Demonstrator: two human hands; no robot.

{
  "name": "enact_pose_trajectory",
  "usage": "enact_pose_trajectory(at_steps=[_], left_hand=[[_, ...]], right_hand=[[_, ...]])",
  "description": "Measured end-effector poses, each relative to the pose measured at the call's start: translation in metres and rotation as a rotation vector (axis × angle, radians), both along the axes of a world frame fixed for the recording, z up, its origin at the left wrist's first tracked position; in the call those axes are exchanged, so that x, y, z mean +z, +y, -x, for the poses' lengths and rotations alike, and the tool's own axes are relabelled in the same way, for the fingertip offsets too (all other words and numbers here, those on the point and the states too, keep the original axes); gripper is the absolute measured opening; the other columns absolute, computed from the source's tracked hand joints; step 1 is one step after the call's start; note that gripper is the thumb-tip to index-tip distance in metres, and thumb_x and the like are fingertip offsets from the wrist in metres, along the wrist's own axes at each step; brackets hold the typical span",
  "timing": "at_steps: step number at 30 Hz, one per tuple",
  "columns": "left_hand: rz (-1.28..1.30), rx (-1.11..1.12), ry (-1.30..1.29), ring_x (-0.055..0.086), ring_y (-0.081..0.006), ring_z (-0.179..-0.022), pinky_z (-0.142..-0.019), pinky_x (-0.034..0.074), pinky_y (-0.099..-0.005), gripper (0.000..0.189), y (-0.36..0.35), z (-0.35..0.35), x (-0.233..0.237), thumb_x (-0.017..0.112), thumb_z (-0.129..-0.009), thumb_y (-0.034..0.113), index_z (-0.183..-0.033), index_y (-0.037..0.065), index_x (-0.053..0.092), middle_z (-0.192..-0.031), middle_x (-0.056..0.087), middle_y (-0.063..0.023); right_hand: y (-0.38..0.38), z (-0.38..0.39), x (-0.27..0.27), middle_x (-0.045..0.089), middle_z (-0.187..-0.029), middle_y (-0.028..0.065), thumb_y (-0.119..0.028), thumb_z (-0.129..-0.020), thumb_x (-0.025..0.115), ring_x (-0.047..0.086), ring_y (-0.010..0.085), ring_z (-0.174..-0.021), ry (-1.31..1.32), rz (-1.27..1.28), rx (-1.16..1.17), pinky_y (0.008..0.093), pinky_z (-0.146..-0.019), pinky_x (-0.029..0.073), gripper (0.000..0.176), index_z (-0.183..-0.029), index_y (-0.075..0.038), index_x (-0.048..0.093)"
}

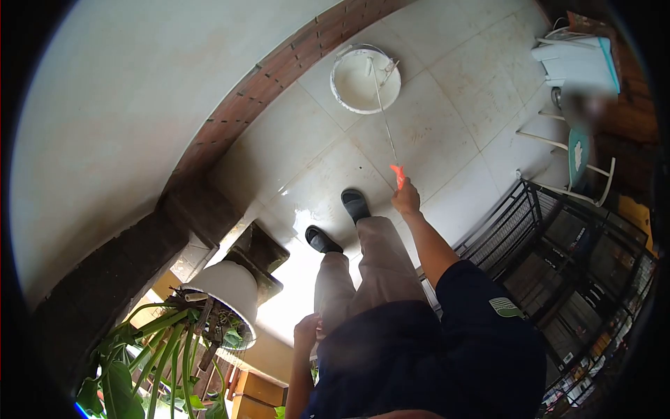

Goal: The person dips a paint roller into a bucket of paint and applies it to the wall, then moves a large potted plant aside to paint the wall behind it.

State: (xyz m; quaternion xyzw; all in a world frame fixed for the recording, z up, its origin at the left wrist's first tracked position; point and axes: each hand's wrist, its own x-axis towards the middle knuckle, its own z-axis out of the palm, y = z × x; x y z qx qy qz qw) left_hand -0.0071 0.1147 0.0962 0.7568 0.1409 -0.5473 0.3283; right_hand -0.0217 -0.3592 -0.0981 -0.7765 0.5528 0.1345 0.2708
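Note:
My right hand (405,197) is closed around the orange handle (398,174) of a paint roller. From the handle a long thin rod (386,126) reaches to a round white bucket (365,89) of white paint on the tiled floor. The roller head (368,66) lies inside the bucket, near its far side. My left hand (307,332) hangs low beside my left thigh, its fingers curled; whether it holds anything is too small to make out.
A potted plant (227,286) stands at the lower left. On the right are a black metal cage (558,258) and chairs (578,160). A wall with a brick-coloured base strip (237,105) curves along the left. A blurred patch lies beside the chairs.

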Motion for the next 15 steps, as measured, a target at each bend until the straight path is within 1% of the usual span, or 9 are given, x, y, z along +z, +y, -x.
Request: enact_pose_trajectory(at_steps=[1, 5, 7, 11, 14, 15], left_hand=[[-0.016, -0.001, -0.004, 0.068, -0.0154, -0.072, -0.064, 0.055, -0.0282, 0.033, 0.002, 0.001, -0.001, 0.054, -0.090, 0.022, -0.112, 0.001, 0.067, -0.087, 0.072, -0.0102], [-0.028, 0.080, 0.019, 0.069, -0.0161, -0.073, -0.065, 0.055, -0.0283, 0.031, 0.018, 0.012, -0.004, 0.054, -0.090, 0.019, -0.110, -0.001, 0.067, -0.088, 0.072, -0.0120], [-0.023, 0.068, -0.003, 0.069, -0.0167, -0.073, -0.066, 0.055, -0.0283, 0.030, 0.027, 0.018, -0.003, 0.054, -0.090, 0.017, -0.111, -0.001, 0.066, -0.088, 0.072, -0.0115], [0.011, 0.019, -0.057, 0.069, -0.0175, -0.075, -0.068, 0.056, -0.0289, 0.030, 0.039, 0.029, -0.004, 0.055, -0.090, 0.015, -0.111, -0.004, 0.065, -0.088, 0.072, -0.0110], [-0.058, 0.201, 0.010, 0.069, -0.0170, -0.077, -0.069, 0.056, -0.0294, 0.030, 0.028, 0.027, 0.008, 0.055, -0.091, 0.016, -0.110, -0.005, 0.065, -0.087, 0.071, -0.0107], [-0.060, 0.193, 0.024, 0.068, -0.0172, -0.079, -0.071, 0.056, -0.0294, 0.030, 0.029, 0.029, 0.008, 0.054, -0.093, 0.015, -0.113, -0.005, 0.064, -0.090, 0.071, -0.0115]], right_hand=[[-0.001, 0.002, 0.004, 0.065, -0.098, 0.0229, -0.012, -0.081, 0.063, 0.063, 0.0429, -0.095, 0.047, -0.067, -0.009, 0.0502, -0.083, 0.051, 0.035, -0.112, -0.002, 0.052], [-0.021, 0.000, 0.007, 0.064, -0.097, 0.0244, -0.010, -0.082, 0.060, 0.065, 0.0429, -0.092, 0.045, -0.049, 0.052, 0.0499, -0.082, 0.053, 0.036, -0.115, -0.002, 0.048], [-0.023, 0.000, 0.000, 0.064, -0.097, 0.0240, -0.010, -0.083, 0.060, 0.065, 0.0425, -0.093, 0.088, -0.023, 0.067, 0.0493, -0.081, 0.054, 0.035, -0.115, -0.002, 0.049], [-0.054, -0.010, -0.007, 0.063, -0.103, 0.0224, -0.011, -0.082, 0.061, 0.066, 0.0400, -0.093, 0.202, 0.004, 0.157, 0.0470, -0.080, 0.055, 0.037, -0.117, -0.003, 0.048], [-0.068, -0.011, -0.004, 0.062, -0.107, 0.0208, -0.011, -0.083, 0.061, 0.067, 0.0374, -0.093, 0.252, 0.075, 0.231, 0.0455, -0.079, 0.057, 0.037, -0.117, -0.004, 0.048], [-0.075, -0.010, -0.004, 0.062, -0.108, 0.0203, -0.012, -0.083, 0.061, 0.067, 0.0366, -0.093, 0.260, 0.101, 0.262, 0.0450, -0.079, 0.057, 0.037, -0.118, -0.005, 0.049]])
